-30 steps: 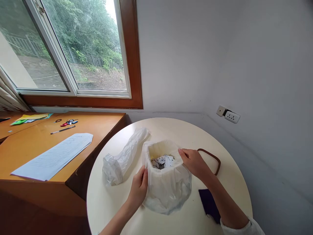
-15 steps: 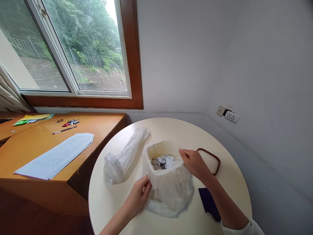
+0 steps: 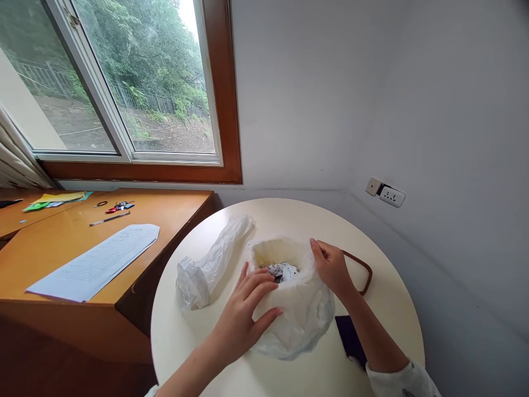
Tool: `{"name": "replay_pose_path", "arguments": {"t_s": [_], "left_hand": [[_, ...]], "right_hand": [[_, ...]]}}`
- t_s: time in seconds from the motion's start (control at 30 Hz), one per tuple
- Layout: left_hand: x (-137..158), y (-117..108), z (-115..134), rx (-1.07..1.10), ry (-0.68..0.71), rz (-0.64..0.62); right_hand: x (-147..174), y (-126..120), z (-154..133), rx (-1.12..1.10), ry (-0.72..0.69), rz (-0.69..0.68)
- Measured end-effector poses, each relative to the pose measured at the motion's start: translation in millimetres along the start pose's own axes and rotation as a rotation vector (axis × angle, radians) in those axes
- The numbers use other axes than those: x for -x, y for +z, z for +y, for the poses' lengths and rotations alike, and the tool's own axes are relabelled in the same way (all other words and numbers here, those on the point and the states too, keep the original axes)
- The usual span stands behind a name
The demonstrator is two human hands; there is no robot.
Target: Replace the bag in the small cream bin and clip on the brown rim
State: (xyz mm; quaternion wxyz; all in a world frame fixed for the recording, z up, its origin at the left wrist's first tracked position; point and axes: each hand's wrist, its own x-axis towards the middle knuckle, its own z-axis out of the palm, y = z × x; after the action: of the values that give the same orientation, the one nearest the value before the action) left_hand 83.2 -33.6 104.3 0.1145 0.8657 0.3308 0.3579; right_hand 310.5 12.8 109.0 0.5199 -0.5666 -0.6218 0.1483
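Note:
A small bin lined with a white plastic bag [image 3: 295, 317] stands on the round table, the bag folded down over its rim and spreading around its base. Crumpled paper [image 3: 283, 271] lies inside it. My left hand [image 3: 250, 306] is over the near left rim, fingers spread and reaching across the edge. At the right rim, my right hand [image 3: 333, 267] pinches the edge of the bag. A brown rounded frame [image 3: 366, 273] lies just behind my right hand, partly covered by it. Near my right forearm is a dark purple cloth [image 3: 350, 339].
Another crumpled clear plastic bag [image 3: 210, 267] lies on the left of the round cream table [image 3: 289, 212]. The wooden desk [image 3: 173, 207] alongside holds paper sheets [image 3: 99, 262], a pen [image 3: 109, 219] and keys [image 3: 120, 207]. A wall socket [image 3: 392, 196] is at right.
My left hand has let go of the bag's left side and moved up and right over the rim, fingers spreading. My right hand, still pinching the bag, has shifted slightly right and up.

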Motion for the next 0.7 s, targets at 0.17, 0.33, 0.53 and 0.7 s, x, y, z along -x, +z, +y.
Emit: {"name": "replay_pose_path", "arguments": {"t_s": [0.17, 0.33, 0.53, 0.7], "left_hand": [[-3, 1, -4, 0.094, -0.028, 0.000], [6, 12, -2, 0.194, -0.194, 0.084], [10, 41, 2, 0.587, -0.439, 0.206], [9, 58, -1, 0.649, -0.624, 0.256]], "right_hand": [[-11, -20, 15, 0.011, 0.200, -0.312], [-15, -17, 21, -0.193, 0.217, -0.159], [-9, 21, 4, -0.778, 0.422, -0.165], [11, 42, 19, -0.799, 0.488, -0.126]]}}
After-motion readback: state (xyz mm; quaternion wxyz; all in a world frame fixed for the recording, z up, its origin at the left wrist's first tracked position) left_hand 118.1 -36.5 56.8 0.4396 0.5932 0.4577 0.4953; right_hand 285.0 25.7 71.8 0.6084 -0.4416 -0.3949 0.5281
